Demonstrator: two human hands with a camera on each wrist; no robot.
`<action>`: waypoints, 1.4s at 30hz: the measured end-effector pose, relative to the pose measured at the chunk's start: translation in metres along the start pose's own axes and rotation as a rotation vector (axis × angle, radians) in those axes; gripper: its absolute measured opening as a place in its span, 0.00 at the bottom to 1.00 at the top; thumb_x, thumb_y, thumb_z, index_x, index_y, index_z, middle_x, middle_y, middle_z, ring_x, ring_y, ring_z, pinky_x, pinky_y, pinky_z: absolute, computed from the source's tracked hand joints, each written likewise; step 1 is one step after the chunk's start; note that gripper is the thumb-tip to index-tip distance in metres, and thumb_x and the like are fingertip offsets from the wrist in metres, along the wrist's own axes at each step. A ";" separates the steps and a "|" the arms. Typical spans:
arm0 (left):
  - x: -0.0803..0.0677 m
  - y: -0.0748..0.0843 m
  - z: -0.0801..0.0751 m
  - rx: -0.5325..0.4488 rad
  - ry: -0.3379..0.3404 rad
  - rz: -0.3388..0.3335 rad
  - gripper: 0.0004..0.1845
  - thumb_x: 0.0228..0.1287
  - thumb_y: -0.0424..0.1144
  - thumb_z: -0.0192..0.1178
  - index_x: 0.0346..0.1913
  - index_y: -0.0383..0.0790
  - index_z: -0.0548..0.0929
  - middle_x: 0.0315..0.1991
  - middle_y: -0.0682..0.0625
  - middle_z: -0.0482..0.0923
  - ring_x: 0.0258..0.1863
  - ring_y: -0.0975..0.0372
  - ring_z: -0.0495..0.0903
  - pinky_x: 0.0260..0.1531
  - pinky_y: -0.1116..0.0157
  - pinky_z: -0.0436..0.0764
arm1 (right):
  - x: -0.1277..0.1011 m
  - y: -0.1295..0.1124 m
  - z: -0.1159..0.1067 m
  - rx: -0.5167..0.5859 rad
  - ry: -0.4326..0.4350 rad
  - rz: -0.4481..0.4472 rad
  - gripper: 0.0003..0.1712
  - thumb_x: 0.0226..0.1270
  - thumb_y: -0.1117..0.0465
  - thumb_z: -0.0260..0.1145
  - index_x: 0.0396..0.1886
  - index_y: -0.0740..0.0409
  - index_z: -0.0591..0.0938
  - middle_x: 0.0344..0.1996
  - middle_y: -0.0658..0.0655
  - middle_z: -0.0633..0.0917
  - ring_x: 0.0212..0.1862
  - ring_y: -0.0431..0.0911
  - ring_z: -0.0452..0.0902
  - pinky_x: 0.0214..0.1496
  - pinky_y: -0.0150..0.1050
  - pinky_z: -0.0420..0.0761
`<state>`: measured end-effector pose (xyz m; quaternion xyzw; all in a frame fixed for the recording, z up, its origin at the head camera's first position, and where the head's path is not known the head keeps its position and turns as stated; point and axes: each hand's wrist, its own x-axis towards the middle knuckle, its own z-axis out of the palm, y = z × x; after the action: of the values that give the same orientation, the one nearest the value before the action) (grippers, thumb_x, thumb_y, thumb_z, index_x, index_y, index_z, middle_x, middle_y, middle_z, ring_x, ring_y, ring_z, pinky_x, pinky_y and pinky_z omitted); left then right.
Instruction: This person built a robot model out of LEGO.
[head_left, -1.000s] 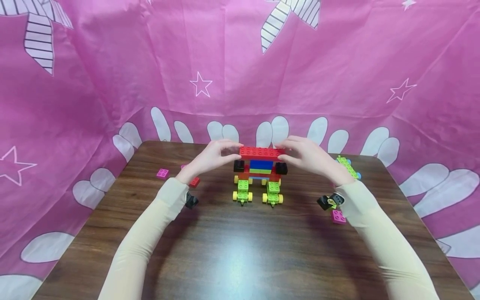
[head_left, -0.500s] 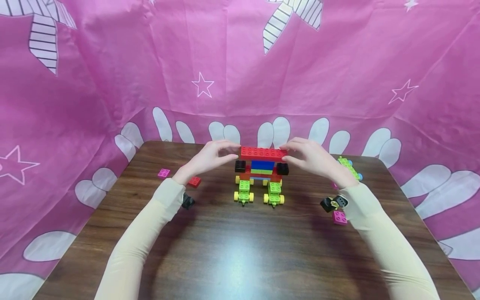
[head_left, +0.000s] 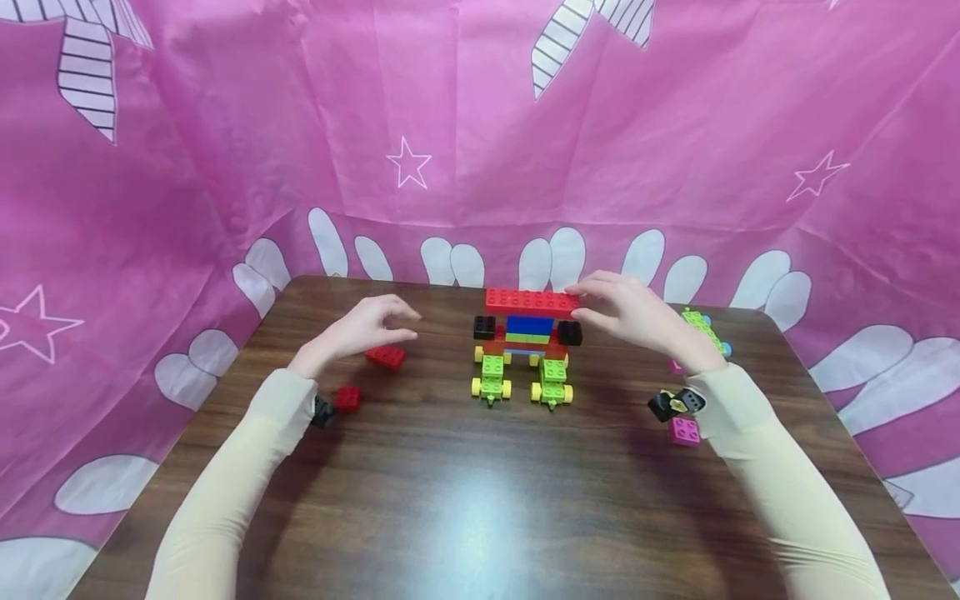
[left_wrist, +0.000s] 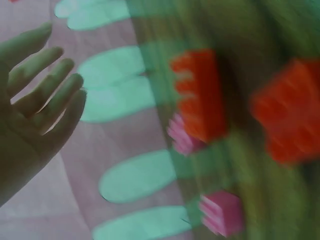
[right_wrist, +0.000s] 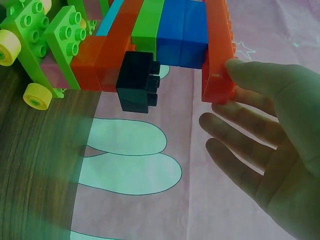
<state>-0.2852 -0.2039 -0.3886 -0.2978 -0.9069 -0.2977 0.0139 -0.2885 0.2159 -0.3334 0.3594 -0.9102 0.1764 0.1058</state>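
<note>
Pinches the right end of the long red beam (head_left: 532, 302) with the right hand (head_left: 637, 310), setting the thumb to its near side and the index finger to its far side, and leaving the other fingers loosely spread close by. Holds nothing in the left hand (head_left: 363, 323), with fingers gently bent and thumb well apart from them. Hangs that hand over the left part of the worktop (head_left: 405, 492), clear of the beam and nearest to a red brick (head_left: 386, 358).

Has the beam lying across blue bricks (head_left: 529, 326), jutting past them on both sides, at the top of a model set upright near the middle of the worktop. Shows beneath the blue a light green layer (head_left: 527, 339), then red bricks, with black bricks (head_left: 484, 327) out to either side. Stands in front on two green carts (head_left: 492, 372) with yellow wheels (head_left: 567, 393).

Shows a smaller red brick (head_left: 348, 400) just beside the left wrist, and pink bricks (left_wrist: 224, 214) farther left in the blurred left wrist view. Includes, by the right arm, a pink block (head_left: 684, 432) and a green base (head_left: 703, 327) with blue wheels (head_left: 725, 349). Backs onto a pink curtain (head_left: 480, 108).
</note>
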 end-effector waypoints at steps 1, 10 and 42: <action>-0.004 -0.005 0.000 0.001 -0.013 -0.013 0.16 0.61 0.37 0.69 0.50 0.35 0.86 0.49 0.40 0.84 0.50 0.50 0.82 0.53 0.50 0.81 | 0.000 0.000 0.000 0.001 0.001 -0.002 0.24 0.63 0.56 0.72 0.58 0.57 0.83 0.49 0.57 0.87 0.53 0.51 0.82 0.55 0.51 0.83; -0.017 -0.034 0.012 0.160 -0.080 -0.052 0.15 0.58 0.33 0.70 0.48 0.30 0.86 0.44 0.39 0.86 0.47 0.49 0.84 0.52 0.50 0.81 | -0.002 0.003 -0.001 -0.005 -0.004 -0.009 0.22 0.66 0.56 0.70 0.58 0.56 0.82 0.49 0.58 0.87 0.52 0.52 0.82 0.54 0.53 0.83; -0.004 -0.016 0.030 0.351 -0.224 -0.039 0.18 0.53 0.31 0.73 0.49 0.35 0.87 0.46 0.43 0.85 0.51 0.51 0.83 0.54 0.52 0.82 | -0.001 0.002 0.003 0.013 0.014 -0.044 0.22 0.65 0.58 0.70 0.58 0.59 0.82 0.47 0.57 0.87 0.50 0.50 0.82 0.52 0.51 0.84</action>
<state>-0.2854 -0.1996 -0.4227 -0.3045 -0.9463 -0.1002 -0.0412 -0.2898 0.2166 -0.3366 0.3786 -0.9003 0.1823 0.1139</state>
